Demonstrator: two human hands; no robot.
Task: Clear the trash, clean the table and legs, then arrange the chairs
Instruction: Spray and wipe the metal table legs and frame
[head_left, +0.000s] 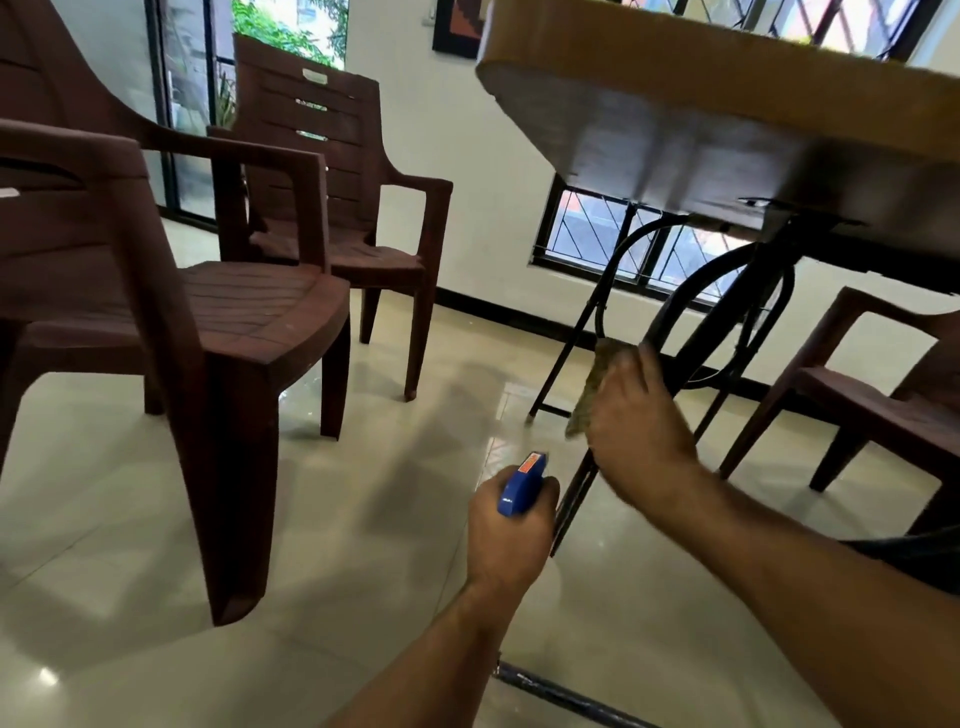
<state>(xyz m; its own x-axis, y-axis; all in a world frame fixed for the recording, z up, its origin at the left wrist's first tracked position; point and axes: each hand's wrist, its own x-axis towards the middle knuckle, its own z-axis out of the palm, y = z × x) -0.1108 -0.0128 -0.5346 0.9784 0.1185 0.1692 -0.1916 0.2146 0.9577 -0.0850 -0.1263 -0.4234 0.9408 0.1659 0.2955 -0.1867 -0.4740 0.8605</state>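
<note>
Table: tan-edged top seen from below, on black metal legs. Right hand holds a speckled olive cloth against one slanted leg, midway up. Left hand grips a blue spray bottle with a red label, just beside the same leg, lower down. Brown plastic armchairs, all upright: near chair and far chair at left, well apart from the table. Right chair is near it.

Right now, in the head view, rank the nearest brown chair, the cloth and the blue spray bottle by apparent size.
1. The nearest brown chair: largest, though nearness inflates it.
2. The cloth and blue spray bottle: unranked; the right hand hides much of one, the left hand the other.
</note>
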